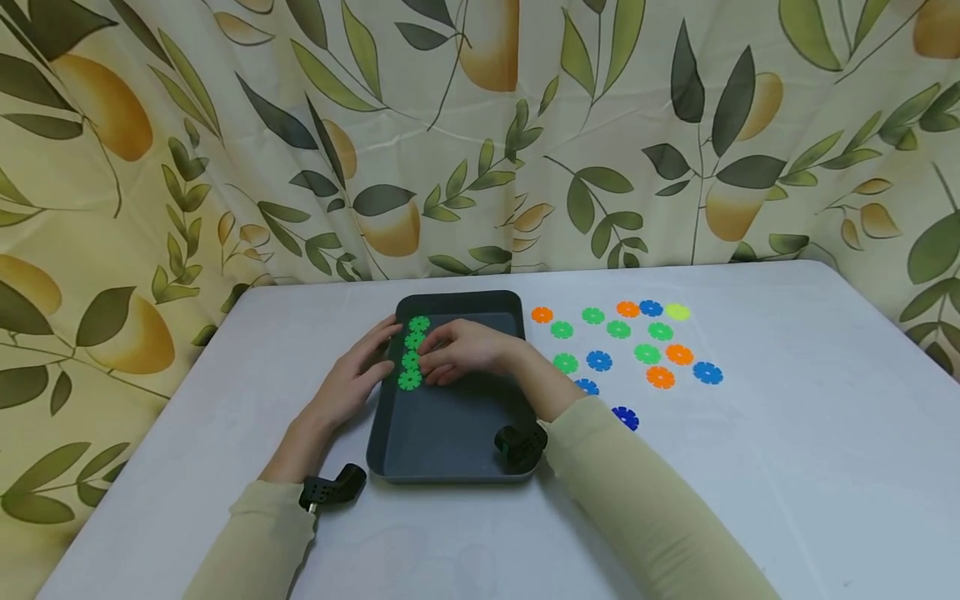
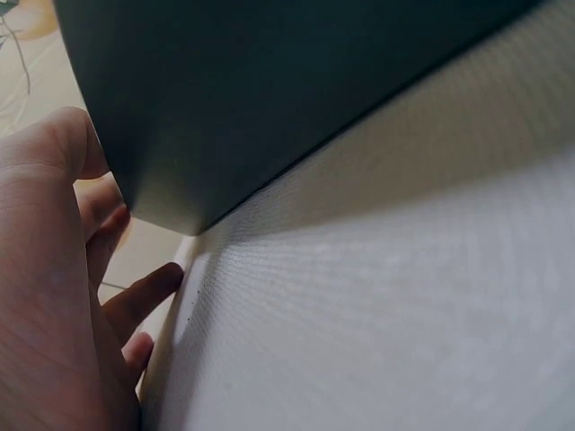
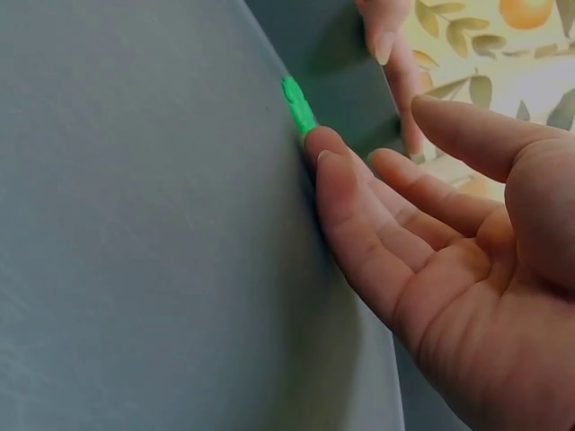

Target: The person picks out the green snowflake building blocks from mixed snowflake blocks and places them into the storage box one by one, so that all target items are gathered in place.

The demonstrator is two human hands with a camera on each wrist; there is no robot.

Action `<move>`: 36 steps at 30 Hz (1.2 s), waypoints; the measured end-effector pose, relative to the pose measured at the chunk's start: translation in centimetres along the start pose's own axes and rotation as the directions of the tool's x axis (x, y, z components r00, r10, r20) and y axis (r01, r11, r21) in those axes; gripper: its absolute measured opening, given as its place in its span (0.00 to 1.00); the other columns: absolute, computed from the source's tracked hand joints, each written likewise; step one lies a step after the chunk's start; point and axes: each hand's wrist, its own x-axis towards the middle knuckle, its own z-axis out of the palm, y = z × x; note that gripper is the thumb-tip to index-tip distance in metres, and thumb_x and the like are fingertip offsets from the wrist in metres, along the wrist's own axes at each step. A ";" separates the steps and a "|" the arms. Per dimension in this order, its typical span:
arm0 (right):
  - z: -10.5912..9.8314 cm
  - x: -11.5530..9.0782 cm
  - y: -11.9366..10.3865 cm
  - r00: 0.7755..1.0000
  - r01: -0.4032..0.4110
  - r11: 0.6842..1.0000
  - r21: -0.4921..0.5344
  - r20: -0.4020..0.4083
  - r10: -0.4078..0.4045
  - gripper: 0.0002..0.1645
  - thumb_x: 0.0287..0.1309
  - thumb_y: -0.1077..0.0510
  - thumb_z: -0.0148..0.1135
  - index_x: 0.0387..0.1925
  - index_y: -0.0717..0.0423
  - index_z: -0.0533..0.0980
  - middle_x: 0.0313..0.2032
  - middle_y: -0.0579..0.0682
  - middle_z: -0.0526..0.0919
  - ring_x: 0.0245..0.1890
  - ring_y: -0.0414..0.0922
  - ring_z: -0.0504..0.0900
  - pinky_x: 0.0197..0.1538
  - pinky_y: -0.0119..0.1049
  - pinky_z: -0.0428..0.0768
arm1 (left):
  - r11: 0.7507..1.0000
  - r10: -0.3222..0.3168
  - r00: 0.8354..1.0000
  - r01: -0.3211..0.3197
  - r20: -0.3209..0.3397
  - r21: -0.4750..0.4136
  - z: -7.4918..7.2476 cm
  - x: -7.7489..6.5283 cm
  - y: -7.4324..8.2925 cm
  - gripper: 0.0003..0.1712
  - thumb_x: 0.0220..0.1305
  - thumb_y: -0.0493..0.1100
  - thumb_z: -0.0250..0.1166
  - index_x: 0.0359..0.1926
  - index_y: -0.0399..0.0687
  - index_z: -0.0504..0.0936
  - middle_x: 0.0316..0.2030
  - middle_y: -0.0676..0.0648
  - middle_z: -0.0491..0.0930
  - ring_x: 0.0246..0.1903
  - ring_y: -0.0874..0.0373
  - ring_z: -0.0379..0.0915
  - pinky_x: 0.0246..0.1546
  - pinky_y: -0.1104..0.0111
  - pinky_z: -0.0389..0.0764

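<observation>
A dark grey tray (image 1: 457, 442) lies on the white table. Several green notched discs (image 1: 409, 380) form a column along its left side. My left hand (image 1: 351, 379) grips the tray's left rim, thumb bent over the edge in the left wrist view, with other fingers outside the wall. My right hand (image 1: 472, 348) reaches over the tray from the right. In the right wrist view its fingertips touch a green disc (image 3: 296, 101), seen nearly edge-on. The right thumb stands apart from those fingers. Part of the column's right side is hidden behind the right fingers.
Right of the tray, loose discs lie scattered: green (image 1: 647, 354), orange (image 1: 661, 377), blue (image 1: 707, 372), yellow (image 1: 677, 312) and dark blue (image 1: 626, 418). The right forearm passes close over some. A leaf-patterned curtain (image 1: 480, 217) hangs behind the table (image 1: 795, 467).
</observation>
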 end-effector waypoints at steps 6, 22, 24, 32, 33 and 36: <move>-0.3 -0.3 -0.1 1.000 0.006 1.000 0.006 -0.003 -0.006 0.24 0.70 0.62 0.60 0.62 0.71 0.71 0.46 0.62 0.85 0.43 0.51 0.86 0.50 0.41 0.84 | 1.000 0.007 1.000 -0.007 -0.005 0.021 0.0 0.2 -0.1 0.30 0.72 0.36 0.53 0.74 0.43 0.65 0.77 0.48 0.54 0.74 0.48 0.52 0.72 0.49 0.54; -3.2 -3.6 -0.5 0.991 0.124 0.992 0.031 -0.052 -0.122 0.28 0.69 0.62 0.59 0.65 0.73 0.68 0.53 0.69 0.81 0.52 0.60 0.83 0.55 0.46 0.82 | 0.999 -0.029 1.000 0.029 -0.004 0.033 0.2 0.1 0.2 0.30 0.73 0.36 0.53 0.75 0.45 0.65 0.78 0.51 0.53 0.75 0.51 0.51 0.73 0.51 0.53; -3.9 -4.4 -0.5 0.989 0.136 0.990 0.034 -0.066 -0.134 0.27 0.70 0.62 0.59 0.65 0.72 0.68 0.54 0.69 0.80 0.52 0.59 0.83 0.56 0.46 0.81 | 0.999 -0.024 1.000 0.024 -0.005 0.031 0.2 0.1 0.2 0.30 0.73 0.36 0.53 0.75 0.45 0.65 0.78 0.51 0.53 0.75 0.51 0.51 0.73 0.52 0.53; -6.4 -8.1 -0.2 0.978 0.155 0.988 -0.016 -0.137 -0.156 0.24 0.72 0.59 0.57 0.64 0.66 0.70 0.56 0.67 0.80 0.54 0.58 0.82 0.56 0.46 0.81 | 0.999 -0.016 1.000 0.016 -0.005 0.035 0.2 0.0 0.3 0.31 0.73 0.37 0.53 0.75 0.45 0.65 0.78 0.50 0.53 0.74 0.50 0.52 0.73 0.51 0.54; -6.7 -8.6 0.0 0.977 0.150 0.988 -0.030 -0.150 -0.153 0.25 0.72 0.58 0.58 0.64 0.66 0.70 0.56 0.66 0.80 0.54 0.57 0.82 0.56 0.46 0.81 | 0.999 -0.016 1.000 0.016 -0.006 0.038 0.2 0.0 0.3 0.31 0.73 0.37 0.53 0.75 0.45 0.65 0.78 0.50 0.53 0.74 0.49 0.52 0.73 0.50 0.54; -7.7 -10.2 0.7 0.971 0.139 0.989 -0.052 -0.188 -0.146 0.26 0.72 0.57 0.57 0.65 0.65 0.69 0.55 0.65 0.81 0.54 0.57 0.82 0.56 0.47 0.81 | 0.999 -0.018 1.000 0.019 -0.009 0.042 0.1 0.0 0.4 0.31 0.72 0.37 0.53 0.75 0.44 0.65 0.78 0.49 0.53 0.74 0.48 0.53 0.73 0.50 0.54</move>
